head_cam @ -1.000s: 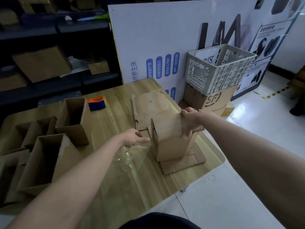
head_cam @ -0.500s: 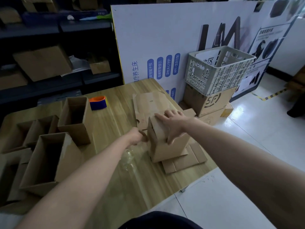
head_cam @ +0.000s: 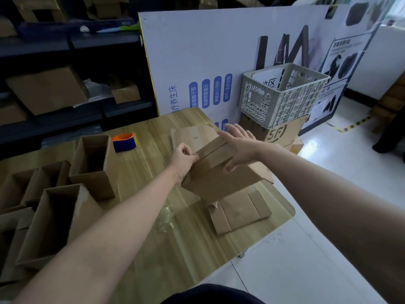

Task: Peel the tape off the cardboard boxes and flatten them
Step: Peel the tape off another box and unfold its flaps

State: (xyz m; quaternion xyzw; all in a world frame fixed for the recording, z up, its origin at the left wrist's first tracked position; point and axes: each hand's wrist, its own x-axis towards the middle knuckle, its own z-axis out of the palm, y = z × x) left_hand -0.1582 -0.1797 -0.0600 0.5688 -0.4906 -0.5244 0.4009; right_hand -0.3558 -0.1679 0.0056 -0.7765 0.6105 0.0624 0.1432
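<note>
right hand (head_cam: 238, 148) flat, fingers spread, atop tilted box (head_cam: 219, 185) | left hand (head_cam: 183, 157) pinches its seam end

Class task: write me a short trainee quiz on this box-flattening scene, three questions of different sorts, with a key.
1. True or false: the right hand lies open on top of the tilted box.
2. The white crate stands on: A the table; B a printed carton; C a shelf.
3. Which hand pinches at the box's top seam?
Key: 1 true; 2 B; 3 the left hand.
</note>
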